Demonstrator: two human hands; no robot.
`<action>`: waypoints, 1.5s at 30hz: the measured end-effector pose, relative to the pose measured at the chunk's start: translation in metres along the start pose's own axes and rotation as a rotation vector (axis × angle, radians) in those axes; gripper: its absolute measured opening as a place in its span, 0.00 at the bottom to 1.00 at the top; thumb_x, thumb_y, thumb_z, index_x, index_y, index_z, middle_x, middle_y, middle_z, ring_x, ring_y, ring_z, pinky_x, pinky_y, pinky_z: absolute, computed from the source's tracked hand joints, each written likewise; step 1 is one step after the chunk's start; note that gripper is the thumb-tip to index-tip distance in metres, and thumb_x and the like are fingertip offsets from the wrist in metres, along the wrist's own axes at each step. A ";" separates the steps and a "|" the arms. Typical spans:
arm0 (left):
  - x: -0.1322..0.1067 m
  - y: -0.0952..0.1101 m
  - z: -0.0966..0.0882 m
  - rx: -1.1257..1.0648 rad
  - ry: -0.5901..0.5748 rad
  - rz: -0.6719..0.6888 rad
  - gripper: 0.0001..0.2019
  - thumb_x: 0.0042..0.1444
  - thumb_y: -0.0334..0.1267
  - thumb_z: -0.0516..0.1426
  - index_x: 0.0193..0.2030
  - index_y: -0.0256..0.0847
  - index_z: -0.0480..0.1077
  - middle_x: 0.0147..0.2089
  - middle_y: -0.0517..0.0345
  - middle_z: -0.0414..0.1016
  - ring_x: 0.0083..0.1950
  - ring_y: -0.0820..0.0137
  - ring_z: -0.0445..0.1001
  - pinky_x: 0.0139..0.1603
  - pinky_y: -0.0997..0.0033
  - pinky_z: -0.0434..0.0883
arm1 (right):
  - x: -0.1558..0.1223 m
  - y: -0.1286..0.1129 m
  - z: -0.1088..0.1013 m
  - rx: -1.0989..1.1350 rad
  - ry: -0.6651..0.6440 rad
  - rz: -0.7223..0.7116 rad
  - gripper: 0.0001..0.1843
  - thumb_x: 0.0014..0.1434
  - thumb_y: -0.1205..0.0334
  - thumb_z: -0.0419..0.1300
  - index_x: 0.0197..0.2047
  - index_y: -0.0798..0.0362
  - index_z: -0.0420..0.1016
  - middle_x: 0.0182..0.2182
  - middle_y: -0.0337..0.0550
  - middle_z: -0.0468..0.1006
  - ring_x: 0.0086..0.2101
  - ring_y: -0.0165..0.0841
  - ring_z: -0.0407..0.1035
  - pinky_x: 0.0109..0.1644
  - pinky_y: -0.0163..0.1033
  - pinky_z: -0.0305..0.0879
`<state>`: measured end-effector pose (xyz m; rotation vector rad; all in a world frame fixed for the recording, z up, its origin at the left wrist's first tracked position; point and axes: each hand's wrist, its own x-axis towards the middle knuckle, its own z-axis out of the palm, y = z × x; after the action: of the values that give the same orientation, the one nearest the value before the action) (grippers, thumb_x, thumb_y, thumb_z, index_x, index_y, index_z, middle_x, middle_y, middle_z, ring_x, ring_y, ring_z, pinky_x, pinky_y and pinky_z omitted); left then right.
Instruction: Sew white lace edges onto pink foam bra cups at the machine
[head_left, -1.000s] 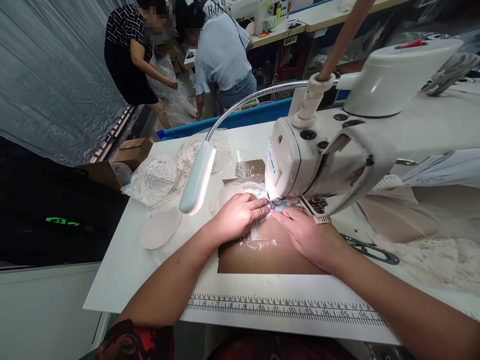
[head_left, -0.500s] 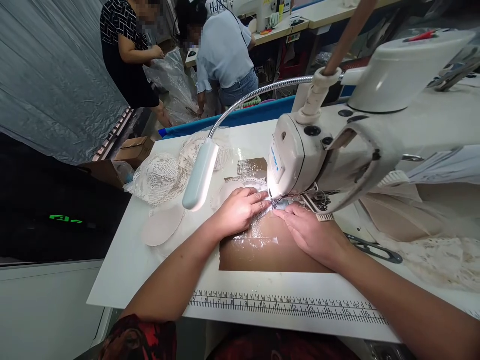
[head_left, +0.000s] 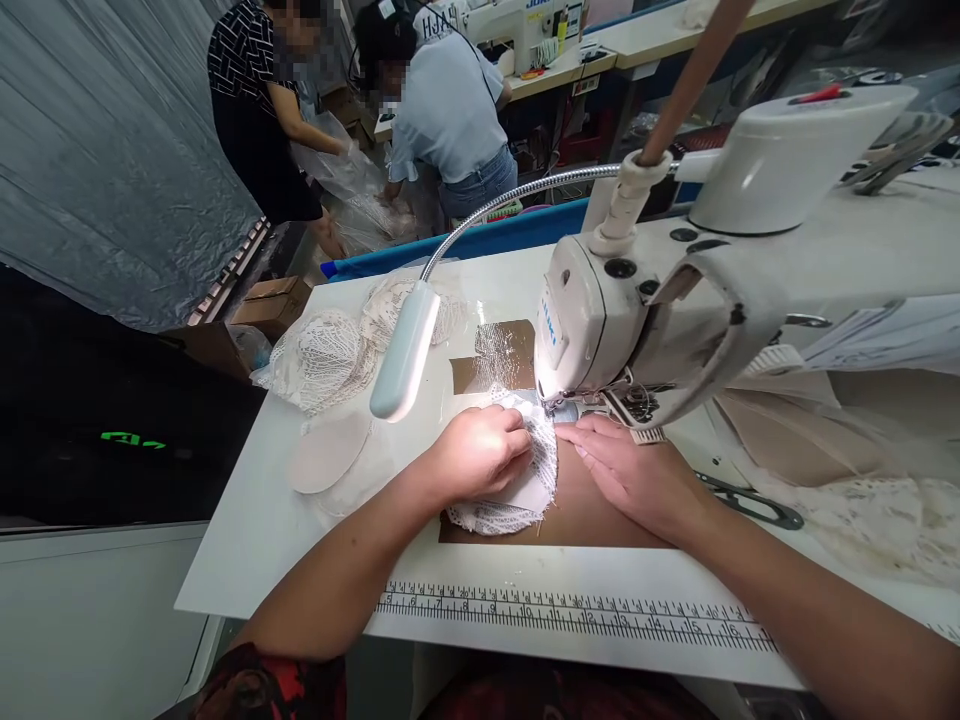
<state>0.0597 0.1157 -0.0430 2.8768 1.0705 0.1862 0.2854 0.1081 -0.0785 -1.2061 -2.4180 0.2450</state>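
Note:
My left hand is curled on a white lace piece that lies on the brown patch of the sewing table, its fingers gripping the fabric near the needle. My right hand lies flat with fingers stretched toward the presser foot of the white sewing machine, touching the lace's right edge. A gooseneck lamp hangs just left of the needle.
A heap of white lace pieces and a beige pad lie at the table's left. Black scissors rest at the right, beside beige fabric. A printed ruler runs along the front edge. Two people stand behind with plastic bags.
The lace piece has been drawn back toward me from behind the needle and now lies under my left hand, which has closed on it. My right hand stays by the presser foot.

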 end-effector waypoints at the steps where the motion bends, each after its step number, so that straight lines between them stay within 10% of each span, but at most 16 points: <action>1: 0.001 0.000 0.000 -0.002 0.006 0.008 0.16 0.63 0.40 0.47 0.30 0.37 0.70 0.32 0.54 0.70 0.32 0.70 0.68 0.34 0.70 0.64 | 0.000 0.000 0.000 0.002 0.007 0.000 0.21 0.61 0.66 0.47 0.51 0.47 0.75 0.35 0.44 0.78 0.36 0.36 0.70 0.39 0.38 0.65; 11: 0.000 -0.001 0.008 0.025 0.026 0.065 0.19 0.65 0.40 0.46 0.57 0.37 0.66 0.58 0.49 0.70 0.43 0.65 0.72 0.41 0.64 0.68 | 0.001 -0.008 -0.003 -0.092 -0.067 0.004 0.23 0.59 0.68 0.47 0.51 0.46 0.75 0.31 0.43 0.77 0.31 0.33 0.68 0.32 0.35 0.60; 45: 0.006 -0.009 0.016 -0.074 0.079 0.061 0.18 0.65 0.38 0.46 0.57 0.35 0.68 0.59 0.48 0.70 0.49 0.62 0.67 0.48 0.59 0.67 | 0.001 -0.014 -0.005 -0.180 -0.066 0.003 0.22 0.58 0.70 0.46 0.49 0.50 0.76 0.30 0.44 0.77 0.30 0.33 0.69 0.29 0.35 0.58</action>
<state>0.0607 0.1267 -0.0596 2.8591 0.9664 0.3378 0.2766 0.1001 -0.0691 -1.2978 -2.5405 0.0700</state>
